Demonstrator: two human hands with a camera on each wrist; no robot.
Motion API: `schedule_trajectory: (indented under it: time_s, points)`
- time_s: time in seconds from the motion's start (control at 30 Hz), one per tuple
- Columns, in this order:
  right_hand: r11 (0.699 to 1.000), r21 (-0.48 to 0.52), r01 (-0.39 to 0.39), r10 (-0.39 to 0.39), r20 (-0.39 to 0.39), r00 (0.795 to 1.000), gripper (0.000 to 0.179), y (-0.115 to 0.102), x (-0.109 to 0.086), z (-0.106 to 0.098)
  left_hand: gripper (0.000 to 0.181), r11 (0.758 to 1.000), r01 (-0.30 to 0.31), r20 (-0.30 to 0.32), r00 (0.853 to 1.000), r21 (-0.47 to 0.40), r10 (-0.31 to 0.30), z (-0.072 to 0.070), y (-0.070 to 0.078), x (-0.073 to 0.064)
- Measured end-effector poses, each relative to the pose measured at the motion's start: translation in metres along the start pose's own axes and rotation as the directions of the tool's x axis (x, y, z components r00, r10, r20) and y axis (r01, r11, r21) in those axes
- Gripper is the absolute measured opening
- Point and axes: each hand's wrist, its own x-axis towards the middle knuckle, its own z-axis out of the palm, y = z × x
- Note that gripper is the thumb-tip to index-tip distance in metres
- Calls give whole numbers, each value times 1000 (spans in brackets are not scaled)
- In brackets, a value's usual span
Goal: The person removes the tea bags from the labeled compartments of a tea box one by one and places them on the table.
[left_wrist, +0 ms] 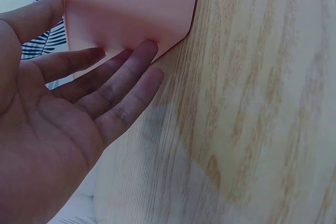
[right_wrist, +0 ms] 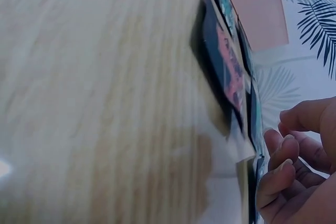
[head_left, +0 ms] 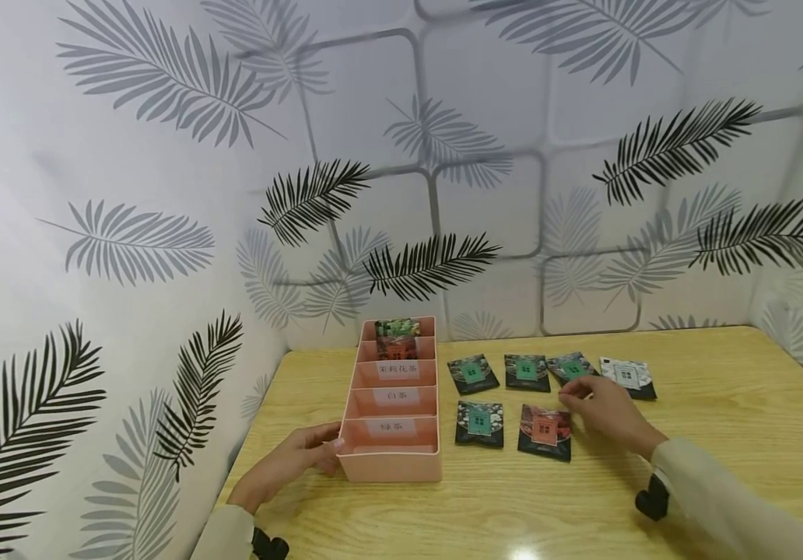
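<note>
My left hand [head_left: 292, 460] is at the near left corner of a pink compartment box [head_left: 390, 468]. In the left wrist view its fairly straight fingers touch the box's side. Chinese tea labels mark several of the dividers, and a red and a green tea packet [head_left: 397, 348] stand in the back slots. My right hand [head_left: 610, 412] hovers with loosely bent fingers, holding nothing visible. It is between a red-labelled tea packet [head_left: 545, 432], a green-labelled one [head_left: 573, 367] and a white one [head_left: 628, 377], whose near side it partly overlaps.
More green-labelled packets lie right of the box: one at the back [head_left: 473, 374], another beside it [head_left: 527, 372] and one in front [head_left: 479, 424]. All rest on the wooden table [head_left: 513, 505]. A leaf-patterned wall [head_left: 485, 295] borders the table's back and left.
</note>
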Motion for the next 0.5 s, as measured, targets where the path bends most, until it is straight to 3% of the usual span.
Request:
schedule_trajectory:
  time_s: [0.23, 0.5]
  points:
    - [997, 41, 60, -60, -7, 998, 37, -13, 11, 1, 58, 1000, 9, -17, 1000, 3, -9, 0, 0, -1]
    - [989, 117, 91, -92, 9, 996, 30, -34, 29, 13, 57, 1000, 10, -20, 1000, -9, -10, 0, -1, 0]
